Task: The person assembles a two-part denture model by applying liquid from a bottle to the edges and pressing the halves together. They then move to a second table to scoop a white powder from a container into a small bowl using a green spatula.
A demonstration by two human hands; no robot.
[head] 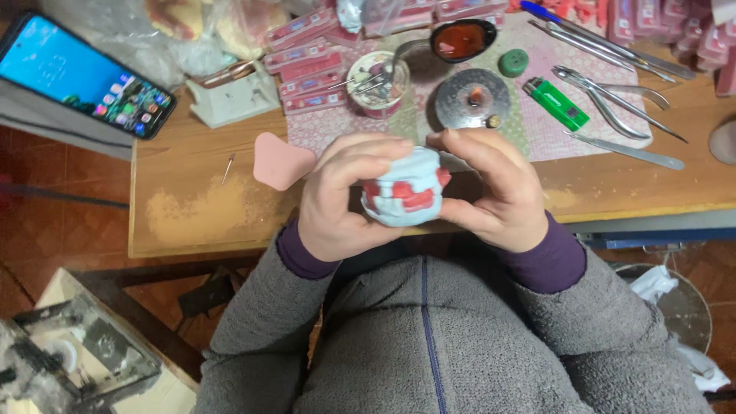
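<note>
a: holding what, exactly?

b: both clasped round a pale blue plaster dental cast (pixel 404 192) with red wax on it. left hand (pixel 341 195) wrapped over the top and near side, right hand (pixel 494 192) cupped against the other side, fingers closed on it. held in the air just above the near edge of the wooden table (pixel 184 207), close to the body.

a: how far along, judging from this?

b: red wax already seated between the two blue halves, so well past the start. hard to say whether teeth are set in the wax, too much hidden under the fingers. no tool in either hand.

a: around it?

b: pink wax sheet (pixel 280 161) just left of the left hand, a pin and a patch of sawdust-like dust further left. beyond the hands, a round metal dish (pixel 471 98), a green lighter (pixel 556 103), a dark spoon of red wax (pixel 461 40), a small tub of burs (pixel 377 80). pliers (pixel 613 100) and flat steel instruments off to the right, red flat boxes along the back, a phone (pixel 80 73) lit at far left.

a: anything in the way?

b: nothing between hands and table; crowded only further back.
</note>
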